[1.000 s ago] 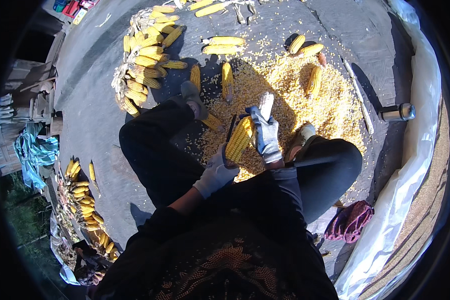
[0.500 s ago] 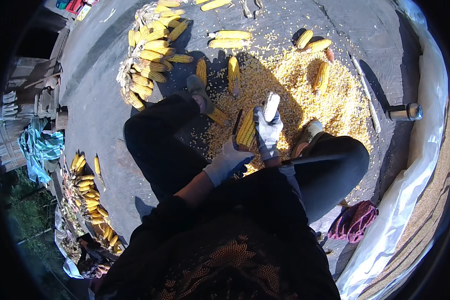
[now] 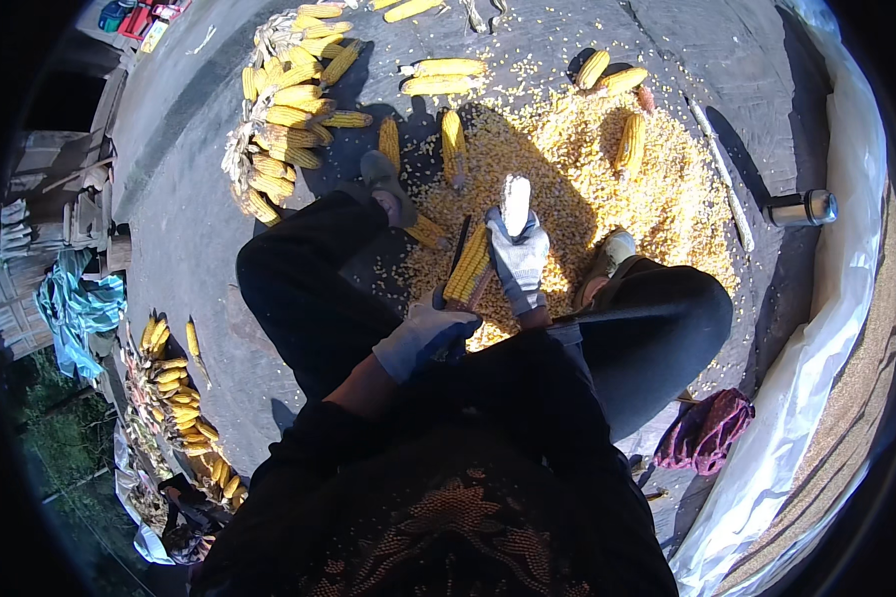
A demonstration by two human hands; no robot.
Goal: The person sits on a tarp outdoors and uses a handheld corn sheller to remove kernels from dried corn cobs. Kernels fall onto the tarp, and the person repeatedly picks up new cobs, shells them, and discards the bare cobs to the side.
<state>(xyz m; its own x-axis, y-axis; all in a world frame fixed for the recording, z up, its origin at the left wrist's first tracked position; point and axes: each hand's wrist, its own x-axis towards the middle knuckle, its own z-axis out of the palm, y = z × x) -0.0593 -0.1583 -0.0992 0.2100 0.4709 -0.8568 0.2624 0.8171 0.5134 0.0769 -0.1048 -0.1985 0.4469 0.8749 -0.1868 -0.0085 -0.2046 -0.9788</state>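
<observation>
In white-and-grey gloves, both my hands are over a heap of loose corn kernels (image 3: 657, 204). My left hand (image 3: 420, 336) is closed around the lower end of a yellow ear of corn (image 3: 469, 269), which points up and away from me. Along the ear's left side runs a thin dark strip (image 3: 459, 245); its kind cannot be made out. My right hand (image 3: 519, 261) grips a whitish corncob (image 3: 515, 205) that looks stripped of kernels and stands up out of the fingers. The fingertips of the right hand are close to the ear's right side.
Husked ears in a bunch (image 3: 289, 114) lie at the far left, with another row (image 3: 179, 393) at the near left. Single ears (image 3: 630, 144) rest on and around the heap. To the right are a long stick (image 3: 722, 174), a metal flask (image 3: 804, 208) and a purple cloth (image 3: 705, 433).
Both hands have shifted slightly left, the left one also nearer my body. The whitish cob stands more upright in my right hand. The whole view has drifted a little left.
</observation>
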